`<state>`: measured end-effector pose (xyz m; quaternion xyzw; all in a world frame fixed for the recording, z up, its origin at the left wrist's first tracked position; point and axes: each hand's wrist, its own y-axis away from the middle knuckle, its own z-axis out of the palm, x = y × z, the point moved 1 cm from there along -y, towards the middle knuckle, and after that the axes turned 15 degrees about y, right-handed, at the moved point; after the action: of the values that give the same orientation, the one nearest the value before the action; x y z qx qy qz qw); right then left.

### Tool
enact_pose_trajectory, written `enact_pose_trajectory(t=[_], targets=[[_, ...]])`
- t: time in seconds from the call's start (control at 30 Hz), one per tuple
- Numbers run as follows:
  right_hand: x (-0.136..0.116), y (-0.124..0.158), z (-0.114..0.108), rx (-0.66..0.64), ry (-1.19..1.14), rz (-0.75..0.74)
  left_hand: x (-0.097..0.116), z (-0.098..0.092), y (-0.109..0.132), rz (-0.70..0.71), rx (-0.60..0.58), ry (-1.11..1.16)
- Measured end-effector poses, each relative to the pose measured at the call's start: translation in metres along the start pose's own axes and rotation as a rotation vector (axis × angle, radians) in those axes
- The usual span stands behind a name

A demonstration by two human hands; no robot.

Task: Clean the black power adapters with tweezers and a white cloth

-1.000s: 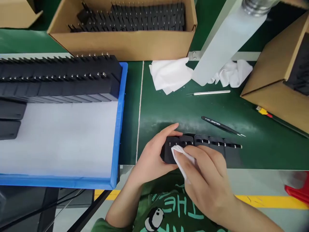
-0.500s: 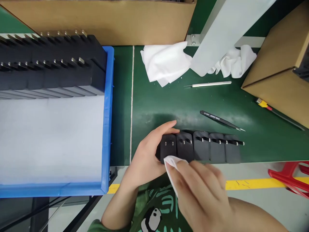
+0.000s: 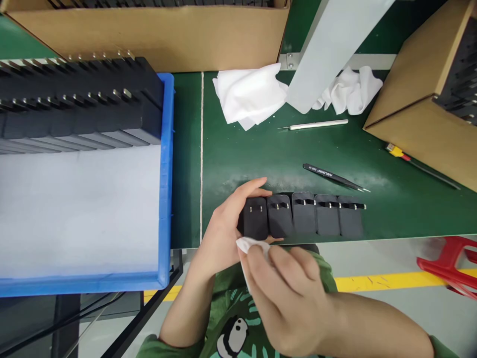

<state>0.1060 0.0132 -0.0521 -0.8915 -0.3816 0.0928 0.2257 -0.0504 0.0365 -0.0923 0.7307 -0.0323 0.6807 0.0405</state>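
Several black power adapters with metal prongs stand side by side in a row at the bench's front edge. My left hand (image 3: 223, 228) wraps round the left end of this row, fingers behind and thumb in front, against the leftmost power adapter (image 3: 256, 221). My right hand (image 3: 285, 293) pinches a white cloth (image 3: 250, 244) just in front of that adapter's near edge; whether the cloth touches it I cannot tell. The rightmost power adapter (image 3: 351, 221) has its prongs pointing right in this view.
At the left, a blue-rimmed tray (image 3: 165, 189) holds rows of similar adapters. Behind lie white cloths (image 3: 249, 94), a white-handled needle tool (image 3: 318, 125) and black tweezers (image 3: 333, 176). Cardboard boxes (image 3: 160, 40) stand at the back and right, near a grey post (image 3: 331, 49).
My right hand with the cloth has moved left and slightly down from the adapters' faces. My left hand stays on the row. The whole view has shifted a little.
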Motion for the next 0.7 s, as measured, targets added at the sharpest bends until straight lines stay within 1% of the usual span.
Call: enact_pose_trajectory(t=[0.07,0.13,0.2,0.27,0.33,0.4,0.47,0.53,0.57,0.63,0.67,0.7], targets=[[0.010,0.004,-0.012,-0.073,-0.134,0.008,0.000,0.001,0.001,0.002,0.011,-0.032],[0.032,0.011,-0.027,-0.156,-0.160,0.084,0.000,0.002,0.000,0.028,0.025,-0.072],[0.054,0.020,-0.038,-0.133,-0.024,0.215,0.000,0.002,0.000,0.055,0.025,-0.094],[0.064,0.027,-0.037,-0.069,0.135,0.328,0.000,0.002,-0.001,0.064,0.019,-0.100],[0.057,0.029,-0.024,-0.019,0.216,0.348,-0.001,0.001,-0.002,0.061,0.018,-0.102],[0.036,0.027,-0.008,-0.007,0.214,0.305,-0.001,0.000,-0.002,0.061,0.012,-0.101],[0.015,0.021,0.002,0.025,0.152,0.257,-0.002,0.000,-0.002,0.067,0.002,-0.094],[0.005,0.015,0.003,0.026,0.022,0.209,-0.001,0.000,-0.002,0.067,0.002,-0.088],[0.006,0.013,-0.001,0.010,-0.065,0.173,-0.001,0.000,-0.002,0.060,0.010,-0.091],[0.019,0.014,-0.013,-0.038,-0.216,0.123,-0.001,0.000,-0.001,0.051,0.021,-0.111],[0.029,0.016,-0.020,-0.057,-0.232,0.136,-0.001,0.000,-0.001,0.053,0.023,-0.123],[0.039,0.018,-0.025,-0.052,-0.185,0.186,-0.001,0.000,-0.001,0.058,0.023,-0.135]])
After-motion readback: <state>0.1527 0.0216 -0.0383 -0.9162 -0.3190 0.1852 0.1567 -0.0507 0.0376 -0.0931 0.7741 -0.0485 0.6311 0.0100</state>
